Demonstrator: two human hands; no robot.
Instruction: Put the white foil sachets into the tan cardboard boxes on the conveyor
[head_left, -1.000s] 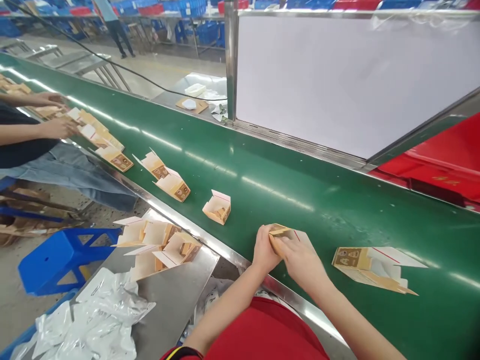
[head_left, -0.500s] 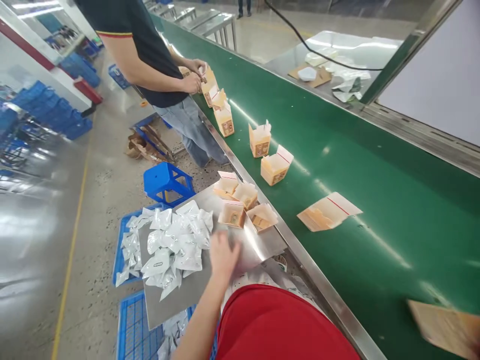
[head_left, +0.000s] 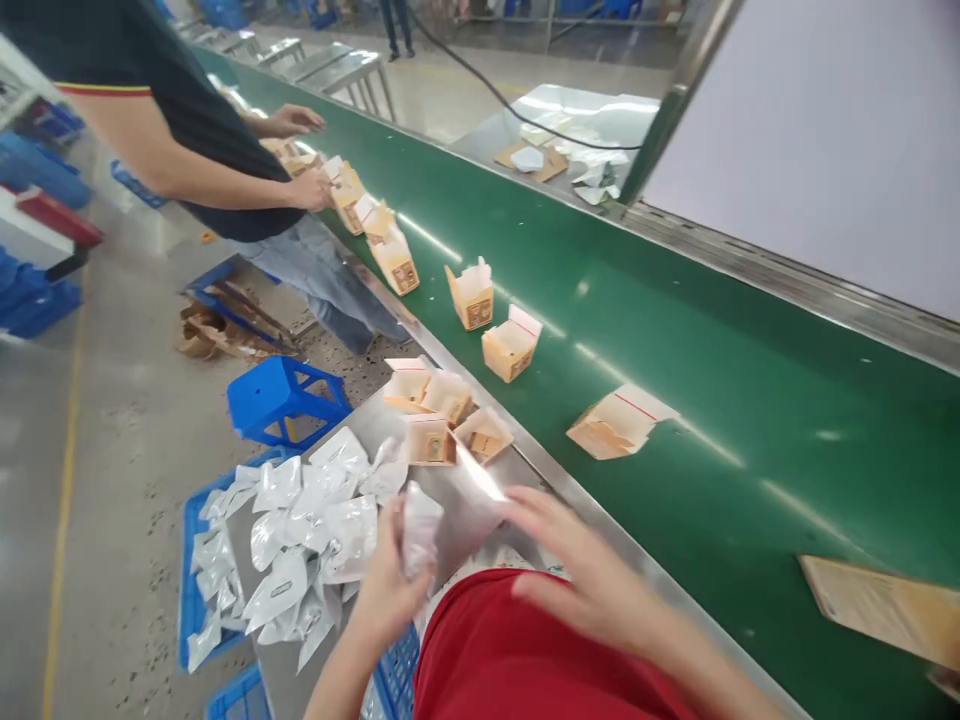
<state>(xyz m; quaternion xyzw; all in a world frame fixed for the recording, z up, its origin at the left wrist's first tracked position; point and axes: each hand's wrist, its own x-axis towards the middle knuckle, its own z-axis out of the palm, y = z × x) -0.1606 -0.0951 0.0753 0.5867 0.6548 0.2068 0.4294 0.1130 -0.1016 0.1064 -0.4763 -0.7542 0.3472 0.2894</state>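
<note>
Meanwhile, a left hand (head_left: pixel 390 590) lifts a white pouch (head_left: pixel 418 530) at a packing line.
Fingers grip the pouch above the steel counter (head_left: pixel 465 510); the right hand (head_left: pixel 577 570), fingers spread and empty, hovers at three o'clock of it.

The left hand (head_left: pixel 390 585) rises from the lower frame on a bare forearm, fingers curled in a closed grip around a small white plastic pouch (head_left: pixel 418 528). The right hand (head_left: pixel 577 575) hovers beside it, palm down, fingers spread and blurred.
</note>
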